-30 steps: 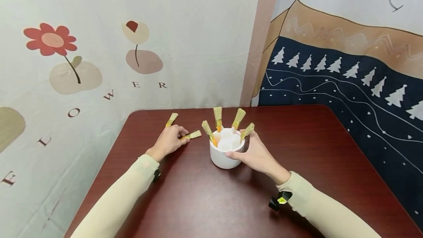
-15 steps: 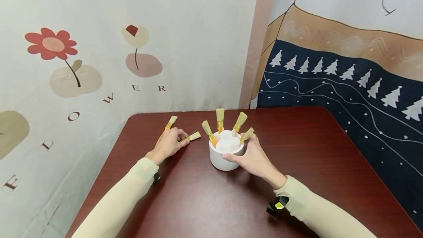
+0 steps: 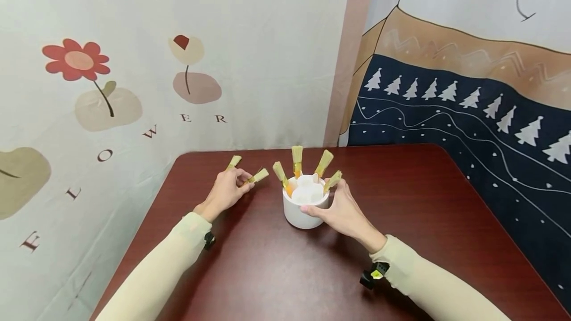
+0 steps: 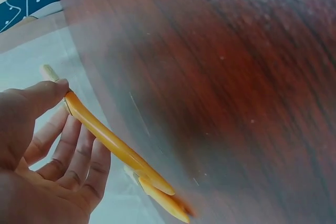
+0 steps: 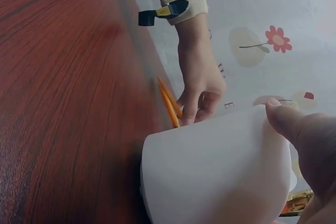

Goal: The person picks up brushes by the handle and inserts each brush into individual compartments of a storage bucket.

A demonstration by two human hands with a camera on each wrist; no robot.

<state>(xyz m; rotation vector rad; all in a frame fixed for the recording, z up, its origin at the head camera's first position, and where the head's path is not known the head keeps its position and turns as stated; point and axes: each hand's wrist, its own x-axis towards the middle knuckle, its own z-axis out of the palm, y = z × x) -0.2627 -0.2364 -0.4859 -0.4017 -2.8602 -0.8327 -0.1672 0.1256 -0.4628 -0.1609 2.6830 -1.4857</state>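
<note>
The left hand [image 3: 225, 191] pinches an orange-handled brush [image 4: 115, 142] near its bristles, while the right hand [image 3: 350, 212] grips a white pot [image 3: 300, 213], thumb on its near wall. Four brushes [image 3: 297, 157] stand bristles-up inside the pot, and another brush [image 3: 234, 161] lies beside the left hand on the reddish-brown table [image 3: 267, 271].

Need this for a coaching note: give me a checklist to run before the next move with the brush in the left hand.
1. Left hand pinching the held brush: ok, near its bristle end.
2. Held brush clear of the other brush: cannot tell; their handles overlap in the left wrist view.
3. Right hand gripping the white pot: ok, thumb against it.
4. Pot upright: ok.
5. Four brushes in the pot bristles up: ok.
6. Free spot in the pot: cannot tell.
</note>
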